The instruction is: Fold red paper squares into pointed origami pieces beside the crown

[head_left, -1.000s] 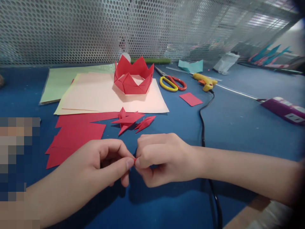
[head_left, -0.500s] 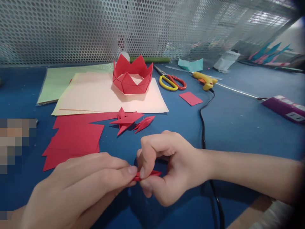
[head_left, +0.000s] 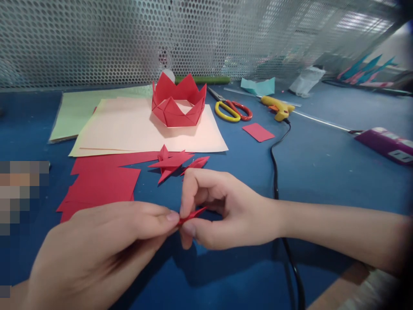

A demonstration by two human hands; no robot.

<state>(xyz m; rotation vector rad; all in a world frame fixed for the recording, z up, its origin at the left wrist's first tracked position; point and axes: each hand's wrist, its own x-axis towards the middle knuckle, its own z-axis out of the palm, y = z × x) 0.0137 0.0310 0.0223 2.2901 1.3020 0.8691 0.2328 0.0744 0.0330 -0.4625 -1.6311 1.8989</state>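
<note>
A small folded red paper piece [head_left: 192, 215] is pinched between my two hands above the blue table. My left hand [head_left: 106, 241] grips its left end between thumb and fingertips. The thumb and index finger of my right hand [head_left: 222, 211] close on its middle, and a pointed tip sticks out to the right. Just beyond my hands lie several folded red paper pieces [head_left: 171, 161], partly covered by my right hand. Flat red paper sheets [head_left: 106, 183] lie beyond my left hand, their near edge hidden by it.
A red paper crown-like ring [head_left: 179, 107] stands on pale paper sheets [head_left: 122, 129]. To its right are scissors [head_left: 227, 111], a red paper rectangle [head_left: 258, 132] and a yellow glue gun [head_left: 277, 107]. The black cord [head_left: 275, 172] runs under my right forearm. A perforated metal panel [head_left: 97, 43] stands behind.
Both hands have moved up and slightly left with the folded paper, away from me. Its free tip now slants upward, and my right hand covers more of the pieces behind.
</note>
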